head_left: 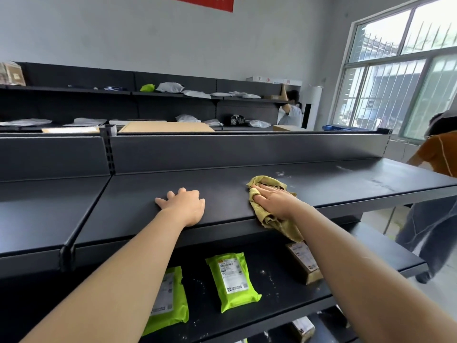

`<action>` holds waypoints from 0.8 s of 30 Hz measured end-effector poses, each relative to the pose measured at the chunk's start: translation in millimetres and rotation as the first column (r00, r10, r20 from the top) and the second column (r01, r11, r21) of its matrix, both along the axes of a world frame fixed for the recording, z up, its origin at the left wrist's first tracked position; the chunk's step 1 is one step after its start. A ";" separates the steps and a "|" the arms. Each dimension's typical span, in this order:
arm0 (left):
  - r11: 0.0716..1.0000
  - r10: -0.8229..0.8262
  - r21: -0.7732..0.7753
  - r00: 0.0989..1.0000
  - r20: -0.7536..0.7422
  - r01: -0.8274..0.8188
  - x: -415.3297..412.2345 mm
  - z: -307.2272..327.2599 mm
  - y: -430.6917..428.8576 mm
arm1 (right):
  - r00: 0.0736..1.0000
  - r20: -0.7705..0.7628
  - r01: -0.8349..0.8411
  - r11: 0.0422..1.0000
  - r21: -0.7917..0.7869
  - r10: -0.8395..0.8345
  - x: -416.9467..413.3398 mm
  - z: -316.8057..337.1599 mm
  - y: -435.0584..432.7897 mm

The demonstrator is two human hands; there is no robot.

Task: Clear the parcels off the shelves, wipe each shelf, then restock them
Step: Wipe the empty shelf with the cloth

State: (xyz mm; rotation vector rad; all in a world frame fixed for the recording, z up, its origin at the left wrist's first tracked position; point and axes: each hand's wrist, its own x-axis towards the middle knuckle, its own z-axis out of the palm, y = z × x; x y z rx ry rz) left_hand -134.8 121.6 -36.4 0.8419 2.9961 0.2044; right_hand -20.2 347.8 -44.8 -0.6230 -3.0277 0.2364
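Stretches two bare forearms up from the near edge onto the top shelf [346, 181]. Rests the left grip [184, 205] palm down by the front lip of the top shelf, fingers spread, holding nothing. Presses the right grip [274, 200] flat, fingers straight and close together, onto a yellow-green cloth [262, 180] lying on the top shelf to the right of the left grip. Lets a tail of the cloth hang over the front lip. Shows pale specks [280, 174] on the top shelf just beyond the cloth. Shows, on the lower shelf [279, 293] beneath the top shelf, a lime-green parcel [232, 280] lying flat, a second green parcel [168, 298] partly behind the left forearm, and a brown box [305, 263] beside the right forearm. Shows a person in orange [440, 154] past the right end of the top shelf.
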 end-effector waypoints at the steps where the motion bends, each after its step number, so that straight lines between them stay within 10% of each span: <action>1: 1.000 0.010 0.006 1.000 0.007 -0.010 1.9 0.5 5.8 | 1.000 0.006 -0.001 1.000 -0.002 0.001 2.2 0.4 8.4; 24: 0.991 0.084 0.110 0.996 -0.008 -0.083 11.7 -3.6 116.7 | 0.956 0.093 -0.281 0.960 0.005 0.279 -88.5 17.2 52.5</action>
